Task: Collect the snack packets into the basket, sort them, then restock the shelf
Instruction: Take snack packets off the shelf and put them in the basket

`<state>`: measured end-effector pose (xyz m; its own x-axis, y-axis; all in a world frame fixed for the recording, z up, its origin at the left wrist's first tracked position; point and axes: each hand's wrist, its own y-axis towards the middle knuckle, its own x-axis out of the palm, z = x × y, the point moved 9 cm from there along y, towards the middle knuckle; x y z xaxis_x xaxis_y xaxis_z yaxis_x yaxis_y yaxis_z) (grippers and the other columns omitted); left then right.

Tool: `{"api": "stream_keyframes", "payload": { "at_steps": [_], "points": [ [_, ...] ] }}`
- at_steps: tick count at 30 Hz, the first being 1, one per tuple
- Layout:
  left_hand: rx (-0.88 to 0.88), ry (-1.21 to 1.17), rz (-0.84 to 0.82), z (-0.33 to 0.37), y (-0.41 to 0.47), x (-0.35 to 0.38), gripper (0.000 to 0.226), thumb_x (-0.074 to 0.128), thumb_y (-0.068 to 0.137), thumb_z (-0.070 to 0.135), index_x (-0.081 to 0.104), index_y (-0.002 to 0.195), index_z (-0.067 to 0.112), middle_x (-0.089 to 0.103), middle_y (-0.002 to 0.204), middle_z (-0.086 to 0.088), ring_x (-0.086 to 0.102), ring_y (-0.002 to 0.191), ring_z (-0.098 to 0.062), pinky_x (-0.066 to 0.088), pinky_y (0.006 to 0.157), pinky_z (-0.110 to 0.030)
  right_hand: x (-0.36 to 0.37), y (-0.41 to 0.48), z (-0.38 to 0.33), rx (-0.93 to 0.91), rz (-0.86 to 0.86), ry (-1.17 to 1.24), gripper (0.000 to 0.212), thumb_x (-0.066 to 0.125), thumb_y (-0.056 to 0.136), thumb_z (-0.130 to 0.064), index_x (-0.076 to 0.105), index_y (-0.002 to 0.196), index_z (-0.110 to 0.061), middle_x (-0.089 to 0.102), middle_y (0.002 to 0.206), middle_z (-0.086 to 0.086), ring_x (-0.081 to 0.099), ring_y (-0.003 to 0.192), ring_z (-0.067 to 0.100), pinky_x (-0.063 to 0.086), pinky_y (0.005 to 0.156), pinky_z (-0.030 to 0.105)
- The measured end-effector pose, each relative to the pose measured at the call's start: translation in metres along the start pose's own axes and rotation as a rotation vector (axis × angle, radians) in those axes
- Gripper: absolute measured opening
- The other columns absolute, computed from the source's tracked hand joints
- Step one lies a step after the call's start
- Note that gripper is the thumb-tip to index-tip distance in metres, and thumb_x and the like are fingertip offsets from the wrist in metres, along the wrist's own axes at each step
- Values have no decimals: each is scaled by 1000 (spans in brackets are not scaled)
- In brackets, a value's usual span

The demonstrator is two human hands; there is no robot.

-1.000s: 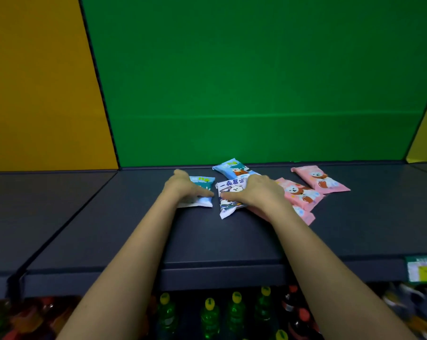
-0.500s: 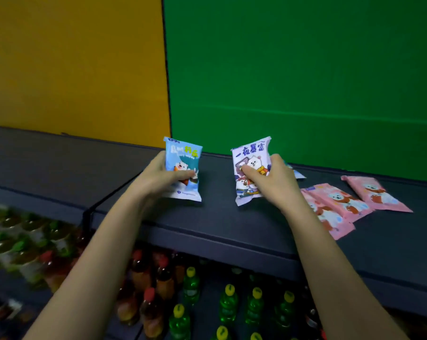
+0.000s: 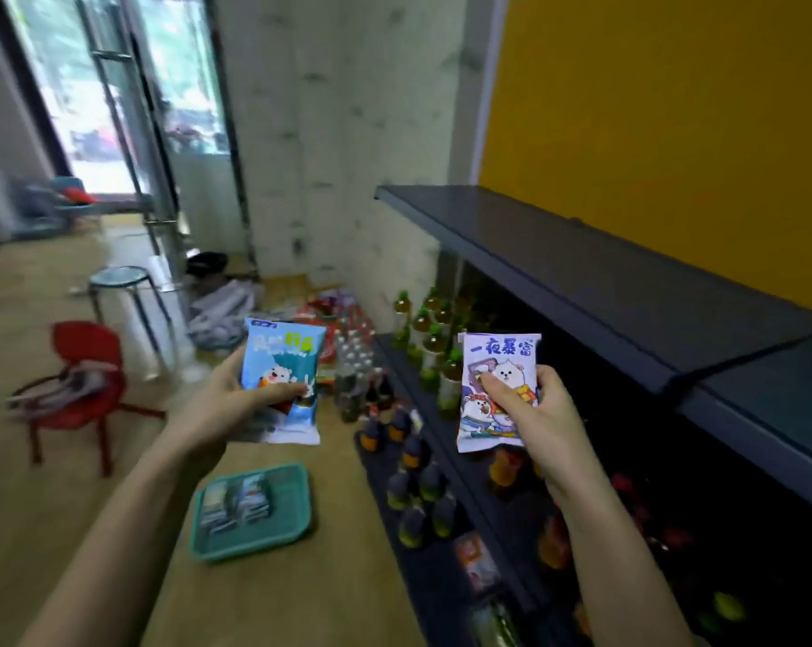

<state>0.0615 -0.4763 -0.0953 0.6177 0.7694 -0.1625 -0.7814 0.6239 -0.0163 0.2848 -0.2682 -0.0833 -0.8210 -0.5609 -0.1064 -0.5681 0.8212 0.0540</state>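
Two packets are in hand, one per hand: the left hand pinches a blue packet between thumb and fingers, and the right hand grips a white packet in the same way, both held upright in the air beside the front edge of the shelf. The basket, a green tray-like one, sits on the floor below and between the forearms, nearer the left; it already holds several packets, blurred, apparently stacked toward its left side. Collection thus appears under way but unfinished: these two packets are not yet in the basket, and sorting and restocking remain, as far as can be judged. The visible part of the shelf top is bare; whether more packets lie further along it cannot be told. Rows of bottles fill the lower tiers, just right of the basket. A red chair and a stool stand well apart at the left. Nothing lies between the hands and the basket, so the drop looks unobstructed.
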Motion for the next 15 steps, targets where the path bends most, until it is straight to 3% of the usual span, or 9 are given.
{"api": "stream_keyframes", "payload": {
  "at_steps": [5, 10, 15],
  "points": [
    [-104, -56, 160, -75, 16, -136, 34, 77, 73, 10, 60, 103, 13, 70, 71, -3, 57, 51, -13, 46, 52, -23, 182, 24, 37, 73, -228, 10, 25, 72, 80, -23, 55, 97, -15, 70, 100, 7, 70, 86, 21, 56, 79, 41],
    [-164, -56, 217, -121, 49, -227, 26, 71, 78, 3, 57, 99, 7, 69, 68, -5, 51, 38, -4, 37, 36, -14, 329, 39, 58, 113, -368, 37, 30, 70, 81, -18, 53, 105, -9, 68, 103, 7, 68, 94, 25, 55, 80, 38],
    [-252, -85, 263, -168, 93, -288, 40, 77, 73, 11, 56, 106, 5, 68, 81, -21, 52, 59, -21, 39, 51, -27, 416, 69, 81, 144, -444, -15, 22, 70, 81, -23, 52, 94, -19, 67, 97, 3, 68, 90, 22, 53, 83, 42]
  ]
}}
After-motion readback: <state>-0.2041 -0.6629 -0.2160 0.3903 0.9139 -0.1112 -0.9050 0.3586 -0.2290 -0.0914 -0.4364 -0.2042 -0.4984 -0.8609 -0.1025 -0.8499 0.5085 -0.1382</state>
